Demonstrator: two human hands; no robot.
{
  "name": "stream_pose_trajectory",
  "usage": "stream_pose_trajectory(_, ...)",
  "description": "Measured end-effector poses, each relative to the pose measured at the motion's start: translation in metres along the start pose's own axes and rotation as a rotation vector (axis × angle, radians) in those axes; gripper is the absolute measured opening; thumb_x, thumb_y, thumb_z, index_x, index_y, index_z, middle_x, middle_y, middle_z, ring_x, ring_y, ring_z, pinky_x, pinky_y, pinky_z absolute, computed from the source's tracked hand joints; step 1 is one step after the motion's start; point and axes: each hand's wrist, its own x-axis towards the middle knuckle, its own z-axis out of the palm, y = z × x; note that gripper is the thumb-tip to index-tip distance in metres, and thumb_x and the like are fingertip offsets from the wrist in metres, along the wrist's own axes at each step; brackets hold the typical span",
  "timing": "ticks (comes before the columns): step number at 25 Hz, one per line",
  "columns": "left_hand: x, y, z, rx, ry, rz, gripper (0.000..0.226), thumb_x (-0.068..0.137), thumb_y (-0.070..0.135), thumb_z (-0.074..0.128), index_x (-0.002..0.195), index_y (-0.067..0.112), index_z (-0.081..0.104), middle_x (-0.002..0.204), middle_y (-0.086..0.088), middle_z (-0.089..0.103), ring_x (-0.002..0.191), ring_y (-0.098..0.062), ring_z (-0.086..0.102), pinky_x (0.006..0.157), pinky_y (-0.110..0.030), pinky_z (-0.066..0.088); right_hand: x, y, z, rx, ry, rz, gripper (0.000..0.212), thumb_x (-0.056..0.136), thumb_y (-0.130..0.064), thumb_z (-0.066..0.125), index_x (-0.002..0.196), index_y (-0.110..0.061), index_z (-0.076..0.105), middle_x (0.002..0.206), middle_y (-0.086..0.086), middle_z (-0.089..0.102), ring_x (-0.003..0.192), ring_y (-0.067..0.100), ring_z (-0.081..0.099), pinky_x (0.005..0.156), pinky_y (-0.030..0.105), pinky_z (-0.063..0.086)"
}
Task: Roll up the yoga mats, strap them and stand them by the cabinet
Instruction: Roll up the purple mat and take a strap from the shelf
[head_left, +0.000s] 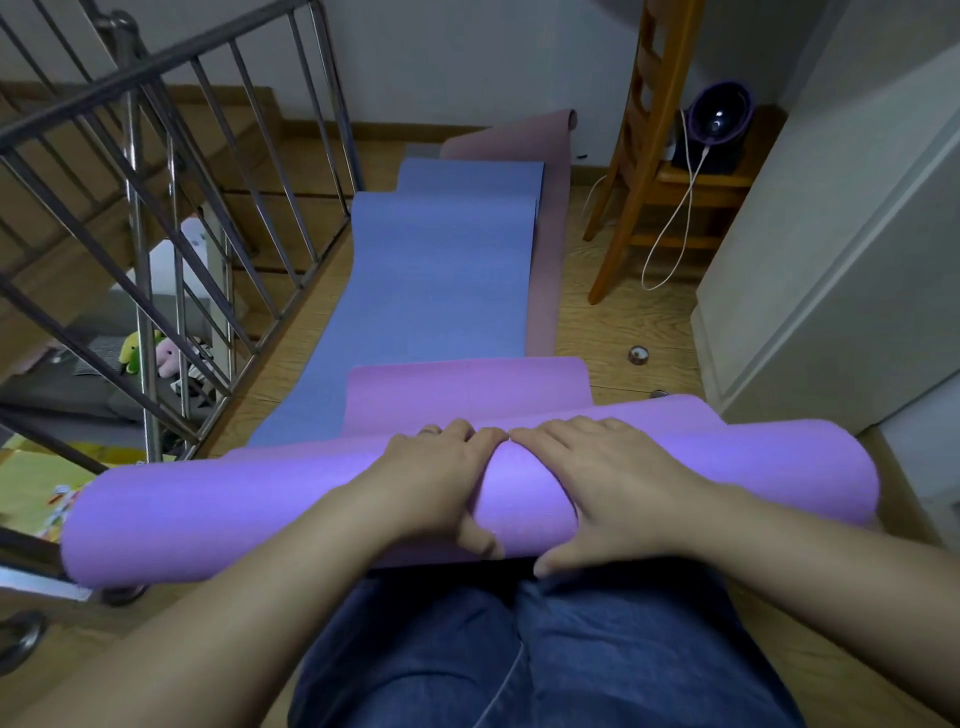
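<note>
The purple mat roll (208, 514) lies crosswise at my knees, long axis left–right. My left hand (436, 478) and right hand (602, 478) grip its middle. Ends near railing (140, 260) and cabinet (831, 260); blue mat (431, 291) stretches ahead.

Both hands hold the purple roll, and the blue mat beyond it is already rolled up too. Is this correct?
Not quite. The head view shows left hand and right hand holding the purple roll, but the blue mat beyond it lies unrolled on the floor.
</note>
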Motion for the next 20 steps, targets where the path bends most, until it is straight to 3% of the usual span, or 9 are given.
stream_pose_trajectory(2,0.011,-0.004,-0.007,-0.091,-0.090,0.018,0.101,0.065,0.059,0.075,0.145,0.028,0.023,0.133,-0.004,0.044,0.118,-0.028,0.047,0.098,-0.042,0.041,-0.003,0.002,0.010,-0.107,0.040,0.001,0.111,0.061,-0.076,0.065,0.149,-0.025,0.021,0.140,-0.002,0.044,0.122,0.024,0.045,0.099,0.040,0.038)
stream_pose_trajectory(5,0.020,-0.007,-0.015,-0.157,-0.148,-0.019,0.102,0.067,0.061,0.074,0.147,0.029,0.020,0.138,-0.003,0.043,0.123,-0.026,0.046,0.102,-0.041,0.039,0.014,0.015,0.004,-0.061,-0.026,0.033,0.108,0.058,-0.076,0.068,0.144,-0.025,0.027,0.134,0.000,0.050,0.118,0.025,0.049,0.096,0.039,0.043)
stream_pose_trajectory(9,0.008,0.006,0.005,0.099,0.097,-0.084,0.106,0.073,0.064,0.065,0.151,0.025,0.005,0.151,-0.004,0.027,0.134,-0.029,0.032,0.110,-0.050,0.024,0.032,0.024,-0.005,0.070,-0.120,0.014,0.101,0.054,-0.074,0.073,0.136,-0.027,0.037,0.127,-0.003,0.058,0.112,0.022,0.056,0.089,0.038,0.047)
stream_pose_trajectory(12,0.003,0.006,0.018,0.195,0.201,-0.097,0.109,0.071,0.066,0.064,0.150,0.025,0.001,0.150,-0.003,0.025,0.133,-0.027,0.032,0.110,-0.047,0.022,0.038,0.024,-0.008,0.073,-0.149,0.035,0.098,0.054,-0.074,0.073,0.134,-0.029,0.039,0.126,-0.006,0.059,0.112,0.021,0.056,0.089,0.037,0.047)
stream_pose_trajectory(16,0.012,-0.005,0.015,0.136,0.244,-0.064,0.106,0.066,0.069,0.064,0.148,0.028,0.012,0.142,-0.003,0.037,0.124,-0.028,0.043,0.101,-0.041,0.034,0.019,0.014,0.012,-0.145,0.073,0.067,0.111,0.054,-0.069,0.074,0.143,-0.017,0.032,0.134,0.006,0.051,0.117,0.029,0.052,0.096,0.042,0.044)
stream_pose_trajectory(18,0.016,-0.006,0.012,0.118,0.216,-0.049,0.105,0.064,0.069,0.065,0.148,0.028,0.016,0.140,-0.003,0.041,0.121,-0.028,0.046,0.098,-0.041,0.038,0.009,0.012,0.027,-0.225,0.178,0.054,0.114,0.046,-0.064,0.078,0.140,-0.013,0.039,0.126,0.012,0.056,0.108,0.033,0.057,0.091,0.045,0.047)
stream_pose_trajectory(20,0.019,-0.008,0.005,0.080,0.186,-0.043,0.103,0.064,0.068,0.067,0.146,0.030,0.020,0.137,-0.004,0.045,0.120,-0.029,0.048,0.097,-0.041,0.041,0.012,0.018,0.018,-0.204,0.156,0.045,0.107,0.052,-0.062,0.075,0.141,-0.015,0.037,0.125,0.009,0.056,0.109,0.032,0.055,0.091,0.043,0.046)
